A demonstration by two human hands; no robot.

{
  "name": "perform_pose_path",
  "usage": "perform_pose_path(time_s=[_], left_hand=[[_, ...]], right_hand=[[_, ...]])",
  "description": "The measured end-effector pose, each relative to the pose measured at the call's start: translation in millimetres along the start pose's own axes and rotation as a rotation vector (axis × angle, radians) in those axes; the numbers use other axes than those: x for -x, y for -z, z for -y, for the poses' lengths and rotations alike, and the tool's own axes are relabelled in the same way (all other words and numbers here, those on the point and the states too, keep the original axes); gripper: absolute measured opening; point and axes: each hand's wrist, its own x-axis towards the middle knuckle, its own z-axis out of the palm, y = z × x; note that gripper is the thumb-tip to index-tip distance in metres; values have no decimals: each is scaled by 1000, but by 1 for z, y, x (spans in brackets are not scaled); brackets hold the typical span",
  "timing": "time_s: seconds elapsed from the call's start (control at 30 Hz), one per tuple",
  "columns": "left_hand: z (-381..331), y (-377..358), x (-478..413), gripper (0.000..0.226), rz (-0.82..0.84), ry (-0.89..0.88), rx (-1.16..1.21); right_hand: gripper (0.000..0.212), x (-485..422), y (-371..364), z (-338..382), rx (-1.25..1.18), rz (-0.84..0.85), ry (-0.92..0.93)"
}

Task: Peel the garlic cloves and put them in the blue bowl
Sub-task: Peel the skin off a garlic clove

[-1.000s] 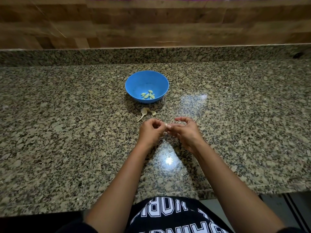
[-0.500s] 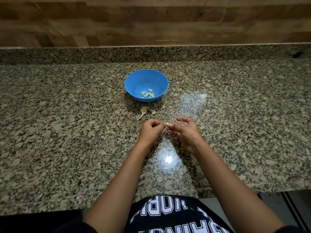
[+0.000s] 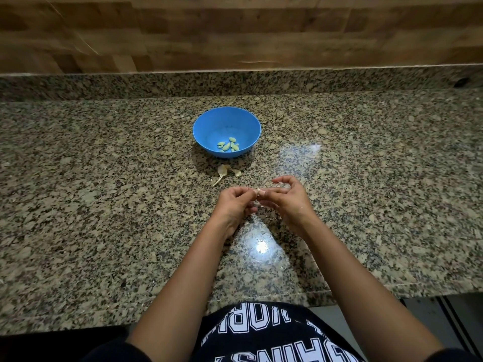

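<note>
A single garlic clove (image 3: 260, 191) is pinched between the fingertips of both hands, which are held together just above the granite countertop (image 3: 104, 178). The left hand (image 3: 234, 205) is curled, with its thumb and fingers closed on the left end of the clove. The right hand (image 3: 286, 202) is curled likewise, with its fingertips closed on the right end and its index finger arched above the grip. Only a small pale part of the clove is exposed between the two sets of fingertips; whether any skin has been lifted from it cannot be determined. The blue bowl (image 3: 222, 124) is located beyond the grip and slightly to its left, well apart from both hands, and is set upright on the countertop. Several peeled cloves (image 3: 228, 146) are grouped on the bowl floor, toward the side nearest the grip. Between the bowl and the grip, closer to the bowl, discarded garlic skins (image 3: 224, 172) with a thin dry stalk are lying on the countertop. A bright light reflection is visible on the polished surface directly below the grip, between the two forearms. A wooden backsplash (image 3: 235, 35) is seen behind the bowl, at the far edge. A black shirt (image 3: 261, 333) with white lettering is visible at the near edge, behind the forearms
</note>
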Motion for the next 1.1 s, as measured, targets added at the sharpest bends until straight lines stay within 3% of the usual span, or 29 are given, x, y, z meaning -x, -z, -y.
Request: perform_pose_path(time_s=[0.23,0.6,1.1], left_hand=[[0,-2,-2,9,-26,-39,-6],[-5,0,-3,4,7,-66,64],[-1,-6,-4,3,-30,-100,30]], right_hand=[[36,-1,-1,1,-89,0,-11],[42,-2,0,-3,-7,-10,113],[36,-2,1,-5,-19,-18,66]])
